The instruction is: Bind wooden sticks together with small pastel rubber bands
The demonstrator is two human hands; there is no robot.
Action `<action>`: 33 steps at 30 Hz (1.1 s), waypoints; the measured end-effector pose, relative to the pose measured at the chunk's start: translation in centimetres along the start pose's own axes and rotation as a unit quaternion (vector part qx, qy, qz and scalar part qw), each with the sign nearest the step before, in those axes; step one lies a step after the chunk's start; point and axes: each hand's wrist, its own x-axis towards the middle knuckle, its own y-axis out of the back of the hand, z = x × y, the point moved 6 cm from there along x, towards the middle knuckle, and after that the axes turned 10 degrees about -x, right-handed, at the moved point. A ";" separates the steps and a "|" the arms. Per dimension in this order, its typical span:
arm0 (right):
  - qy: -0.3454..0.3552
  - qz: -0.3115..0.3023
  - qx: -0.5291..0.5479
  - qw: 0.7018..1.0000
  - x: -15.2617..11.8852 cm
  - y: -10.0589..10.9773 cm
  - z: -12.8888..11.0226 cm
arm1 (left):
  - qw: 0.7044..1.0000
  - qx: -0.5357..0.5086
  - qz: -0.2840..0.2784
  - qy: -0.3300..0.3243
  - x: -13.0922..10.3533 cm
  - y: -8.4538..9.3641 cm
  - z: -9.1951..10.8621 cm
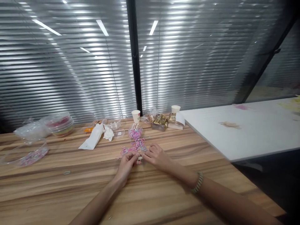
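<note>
My left hand (128,161) and my right hand (156,156) meet low over the wooden table, fingertips pinched close together. Between them a small pale piece (139,158) shows, too small and blurred to name. Just beyond the fingers lies a loose pile of small thin pink, blue and white pieces (138,144), possibly coloured paper clips. Behind that pile a clear plastic cup (135,132) holds more of the same pieces. The fingertips hide part of the near edge of the pile. A striped bracelet (198,182) circles my right wrist.
Far left stand clear round tubs (59,125), with an open clear container (34,156) nearer. White paper (92,137), a paper cup (136,116) and gold wrappers (160,122) line the back. One small loop (67,172) lies left. A white table (211,125) adjoins right.
</note>
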 end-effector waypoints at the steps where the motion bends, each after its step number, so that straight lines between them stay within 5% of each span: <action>1: -0.002 -0.011 0.001 1.000 0.0 -0.2 -0.1 | 1.000 0.007 0.001 -0.015 0.0 0.0 0.0; 11: -0.042 -0.142 0.025 0.989 -0.3 -1.4 -0.3 | 0.996 0.046 0.026 -0.075 0.5 0.3 -0.1; 15: -0.051 -0.170 0.063 0.982 -0.3 -2.0 -0.5 | 0.984 0.116 -0.011 -0.136 -0.3 -0.5 0.4; 22: -0.124 -0.250 0.183 0.943 -1.0 -3.0 -0.6 | 0.878 0.371 -0.052 -0.299 -2.8 -2.7 2.4; 28: -0.234 -0.248 0.246 0.907 -1.2 -3.4 0.2 | 0.792 0.480 -0.040 -0.376 -3.0 -2.7 2.7; 31: -0.264 -0.257 0.289 0.883 -1.3 -3.5 0.4 | 0.777 0.481 -0.062 -0.401 -3.3 -3.1 2.8; 33: -0.265 -0.253 0.314 0.876 -1.2 -3.5 0.5 | 0.797 0.447 -0.068 -0.400 -3.5 -3.2 2.9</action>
